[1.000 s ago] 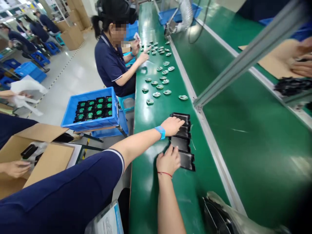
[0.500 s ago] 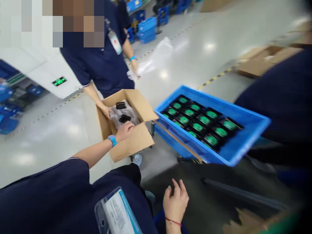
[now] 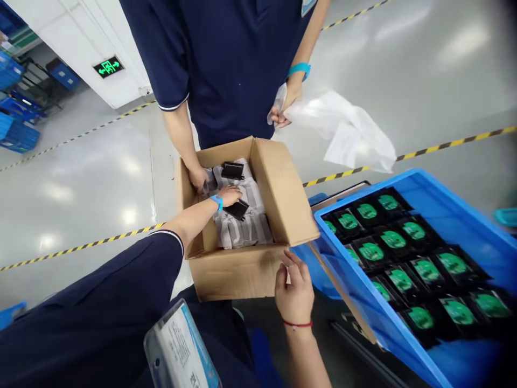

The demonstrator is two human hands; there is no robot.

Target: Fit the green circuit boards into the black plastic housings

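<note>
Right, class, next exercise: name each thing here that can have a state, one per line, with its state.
cardboard box: open
wrapped packs: inside the box
upper black part: unwrapped
lower black part: unwrapped, beside the left hand
left hand: in the box, grip unclear
right hand: empty, fingers curled
plastic bag: crumpled, held by a co-worker
blue crate: open, partly filled
exit sign: lit

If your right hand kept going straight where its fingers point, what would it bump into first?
Probably the cardboard box, right by the corner where its two folded-out flaps meet. The right hand looks super close to it, but I can't tell if the fingertips would slide over or under.
</note>
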